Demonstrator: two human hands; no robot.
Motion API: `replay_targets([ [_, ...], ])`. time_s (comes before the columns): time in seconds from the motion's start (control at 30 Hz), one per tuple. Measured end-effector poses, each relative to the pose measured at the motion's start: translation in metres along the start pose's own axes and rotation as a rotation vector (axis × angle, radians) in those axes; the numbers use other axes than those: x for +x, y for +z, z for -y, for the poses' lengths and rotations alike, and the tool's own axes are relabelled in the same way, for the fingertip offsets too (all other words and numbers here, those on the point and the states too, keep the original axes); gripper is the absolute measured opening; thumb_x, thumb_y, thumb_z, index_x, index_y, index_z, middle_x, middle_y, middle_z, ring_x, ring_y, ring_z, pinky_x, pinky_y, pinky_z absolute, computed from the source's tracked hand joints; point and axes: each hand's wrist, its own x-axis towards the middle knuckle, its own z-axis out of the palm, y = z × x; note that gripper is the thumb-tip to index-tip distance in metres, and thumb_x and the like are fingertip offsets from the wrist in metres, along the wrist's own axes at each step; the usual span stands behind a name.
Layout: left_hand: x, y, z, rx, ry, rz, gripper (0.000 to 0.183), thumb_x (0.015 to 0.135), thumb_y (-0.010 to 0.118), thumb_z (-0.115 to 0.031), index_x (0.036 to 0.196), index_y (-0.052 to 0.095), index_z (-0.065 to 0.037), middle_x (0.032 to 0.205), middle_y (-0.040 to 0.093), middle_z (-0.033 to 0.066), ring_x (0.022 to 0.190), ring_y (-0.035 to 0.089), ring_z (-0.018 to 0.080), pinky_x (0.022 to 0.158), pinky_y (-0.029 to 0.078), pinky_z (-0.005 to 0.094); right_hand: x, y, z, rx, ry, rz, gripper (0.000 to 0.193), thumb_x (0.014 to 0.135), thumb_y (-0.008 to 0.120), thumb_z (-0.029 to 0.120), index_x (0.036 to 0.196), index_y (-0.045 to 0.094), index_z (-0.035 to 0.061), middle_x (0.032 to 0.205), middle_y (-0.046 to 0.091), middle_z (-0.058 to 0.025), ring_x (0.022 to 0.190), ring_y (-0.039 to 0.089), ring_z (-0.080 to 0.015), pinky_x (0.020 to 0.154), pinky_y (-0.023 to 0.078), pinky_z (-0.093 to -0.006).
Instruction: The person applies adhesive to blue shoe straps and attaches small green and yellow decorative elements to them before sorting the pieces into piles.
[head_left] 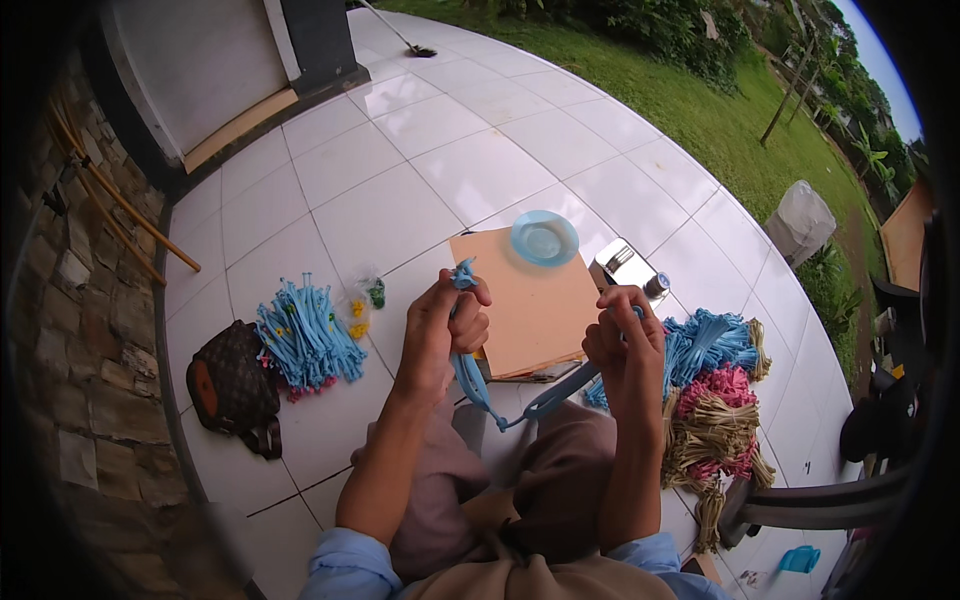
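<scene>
My left hand (445, 335) is closed around a light blue fabric cord (475, 388), and knotted-looking ends poke out above its thumb. My right hand (628, 345) grips the other side of the same cord with curled fingers. Between the two hands the cord sags in a V above my lap, with a small knot at its lowest point. Just beyond it lies a tan board (525, 300), a shallow translucent blue dish (545, 238) resting on its far edge. What the fingers of my right hand pinch is partly hidden.
At left are a brown bag (235, 385), a pile of blue cords (310, 335) and small yellow pieces (358, 320) in clear plastic. Blue cord bundles (710, 343) and beige bundles (715, 425) lie at right. A thread spool (656, 286) stands beside a metallic case (620, 262).
</scene>
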Motion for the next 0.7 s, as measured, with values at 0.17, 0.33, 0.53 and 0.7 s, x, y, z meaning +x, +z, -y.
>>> replay_targets([
  [0.17, 0.004, 0.013, 0.009, 0.173, -0.03, 0.063, 0.032, 0.097, 0.031, -0.031, 0.107, 0.042, -0.003, 0.057, 0.023, -0.0039, 0.046, 0.021, 0.004, 0.044, 0.019, 0.0204, -0.001, 0.003, -0.03, -1.344, -0.301, -0.13, 0.025, 0.081, 0.059, 0.018, 0.104, 0.056, 0.0079, 0.1, 0.051, -0.0133, 0.102, 0.043, -0.0276, 0.09, 0.035, -0.0396],
  [0.33, 0.0, 0.025, 0.026, 0.433, 0.02, 0.033, 0.021, 0.096, 0.036, -0.026, 0.098, 0.036, -0.006, 0.057, 0.035, -0.0018, 0.049, 0.028, 0.0047, 0.045, 0.025, 0.0205, 0.0, 0.012, -0.013, -0.796, -0.339, -0.026, 0.034, 0.077, 0.065, 0.017, 0.109, 0.059, 0.0087, 0.101, 0.053, -0.0102, 0.098, 0.045, -0.0232, 0.089, 0.035, -0.0342],
  [0.53, -0.002, 0.035, 0.03, 0.722, 0.059, 0.036, 0.019, 0.094, 0.042, -0.022, 0.096, 0.037, -0.004, 0.06, 0.045, 0.0013, 0.055, 0.04, 0.006, 0.051, 0.033, 0.0209, -0.004, 0.009, -0.011, -0.695, -0.291, 0.008, 0.033, 0.072, 0.07, 0.016, 0.102, 0.061, 0.0057, 0.087, 0.057, -0.0059, 0.087, 0.049, -0.0172, 0.08, 0.038, -0.0281],
  [0.7, -0.002, 0.038, 0.028, 0.763, 0.158, 0.089, 0.017, 0.093, 0.044, -0.019, 0.097, 0.042, -0.003, 0.068, 0.05, 0.0034, 0.062, 0.045, 0.006, 0.055, 0.037, 0.0201, -0.008, 0.007, -0.007, -0.486, -0.326, 0.023, 0.03, 0.068, 0.073, 0.007, 0.094, 0.059, 0.0011, 0.087, 0.057, -0.0046, 0.081, 0.05, -0.0136, 0.078, 0.039, -0.0253],
])
